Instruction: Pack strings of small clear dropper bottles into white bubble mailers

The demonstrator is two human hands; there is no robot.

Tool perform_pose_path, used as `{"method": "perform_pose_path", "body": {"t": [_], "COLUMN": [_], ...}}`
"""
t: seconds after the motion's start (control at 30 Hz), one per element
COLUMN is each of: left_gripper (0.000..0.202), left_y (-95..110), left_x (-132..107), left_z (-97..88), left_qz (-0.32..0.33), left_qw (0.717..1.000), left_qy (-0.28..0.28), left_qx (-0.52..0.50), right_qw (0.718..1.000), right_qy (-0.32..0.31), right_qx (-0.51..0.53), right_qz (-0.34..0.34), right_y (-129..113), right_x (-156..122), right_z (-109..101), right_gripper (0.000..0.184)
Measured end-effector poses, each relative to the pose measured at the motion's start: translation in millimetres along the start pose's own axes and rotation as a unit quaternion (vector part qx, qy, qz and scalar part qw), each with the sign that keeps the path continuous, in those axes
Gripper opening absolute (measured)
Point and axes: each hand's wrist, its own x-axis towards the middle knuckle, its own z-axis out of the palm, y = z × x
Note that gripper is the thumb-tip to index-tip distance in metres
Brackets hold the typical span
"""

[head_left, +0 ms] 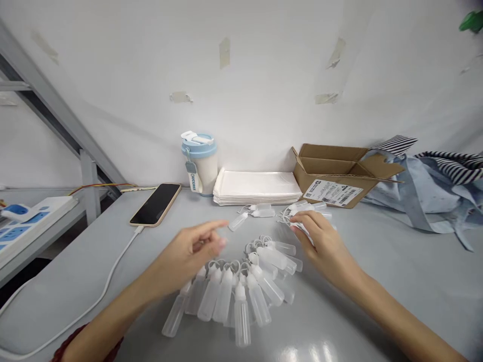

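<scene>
Translucent plastic squeeze bottles (241,317) with white tips and thin cap loops lie fanned out in a heap between my hands. My left hand (194,251) hovers above the left part of the heap, index finger stretched out and thumb apart, holding nothing visible. Farther back, my right hand (320,239) has its thumb and fingertips close together on a squeeze bottle (303,229) in a small cluster; the fingers partly hide it. Between these groups and the paper stack, several smaller-looking bottles (263,213) lie loose, one angled toward my left fingertips.
A stack of white envelopes or sheets (260,187) lies by the wall, between a blue-lidded cup (206,168) and an open cardboard box (332,183). At left are a charging phone (155,205) and a power strip (28,226). A light-blue cloth bag (426,186) lies at right.
</scene>
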Motion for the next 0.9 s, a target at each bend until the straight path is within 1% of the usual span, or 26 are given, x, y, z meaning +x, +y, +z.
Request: {"method": "perform_pose_path", "body": {"t": [0.07, 0.1, 0.13, 0.2, 0.33, 0.43, 0.57, 0.7, 0.8, 0.9], "left_gripper": [0.044, 0.044, 0.042, 0.039, 0.036, 0.035, 0.041, 0.043, 0.042, 0.043], "left_y": [0, 0, 0, -2, -12, -20, -27, -32, -31, -29], "left_x": [2, 4, 5, 7, 12, 21, 35, 42, 41, 38], "left_z": [-4.5, -6.3, -7.4, -6.7, 3.3, 11.0, 15.9, 18.9, 20.3, 20.0], "left_qz": [0.013, 0.019, 0.021, 0.021, 0.033, 0.062, 0.104, 0.117, 0.128, 0.144], "left_qw": [0.994, 0.989, 0.985, 0.982, 0.982, 0.983, 0.982, 0.977, 0.972, 0.966], "left_qy": [0.106, 0.143, 0.167, 0.183, 0.154, 0.116, 0.059, 0.005, -0.01, -0.005], "left_qx": [0.01, 0.017, 0.024, 0.039, 0.105, 0.131, 0.149, 0.177, 0.198, 0.212], "right_qw": [1.0, 1.0, 1.0, 0.999, 0.999, 0.999, 0.998, 0.998, 0.998, 0.999], "right_qy": [-0.014, -0.02, -0.023, -0.027, -0.03, -0.024, -0.001, 0.017, 0.022, 0.022], "right_qx": [-0.006, -0.01, -0.012, -0.015, -0.023, -0.029, -0.033, -0.023, -0.012, -0.006], "right_qz": [0.01, 0.014, 0.016, 0.019, 0.027, 0.037, 0.052, 0.054, 0.05, 0.048], "right_y": [1, 2, 2, 4, 7, 12, 17, 13, 9, 7], "right_x": [0, 0, 0, -1, -1, 0, 3, 5, 4, 3], "right_z": [1, 1, 1, 2, 4, 4, 2, -1, -3, -4], "right_gripper": [0.016, 0.016, 0.016, 0.016, 0.018, 0.019, 0.021, 0.023, 0.023, 0.022]}}
